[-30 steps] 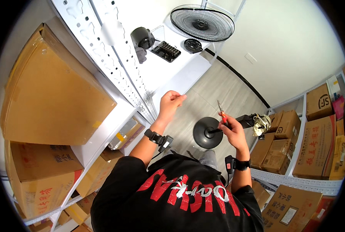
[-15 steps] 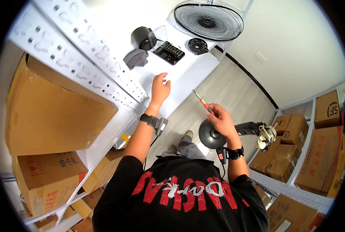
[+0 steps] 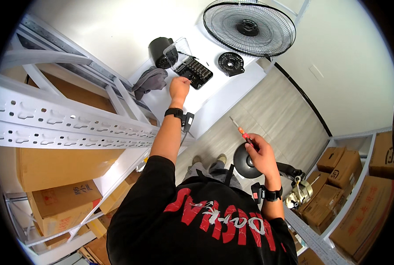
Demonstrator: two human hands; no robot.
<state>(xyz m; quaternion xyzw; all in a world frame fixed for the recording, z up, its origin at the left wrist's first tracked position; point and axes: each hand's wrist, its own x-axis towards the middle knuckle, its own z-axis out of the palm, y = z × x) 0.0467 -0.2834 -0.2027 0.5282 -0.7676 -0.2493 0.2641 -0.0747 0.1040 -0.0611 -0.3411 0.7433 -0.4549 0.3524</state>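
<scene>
Since the earlier frame, my left hand point(image 3: 179, 87) had reached the black screw case point(image 3: 194, 73), fingers closed; right hand point(image 3: 259, 151) gripped the screwdriver point(image 3: 241, 130). Pick slowly, I judged.

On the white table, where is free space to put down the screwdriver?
The white table is bare along its near edge, between the left hand and the corner under the fan grille. It is crowded at the back: grey cloth, black motor housing, open screw case and black round cap. The right hand holds the screwdriver.
</scene>
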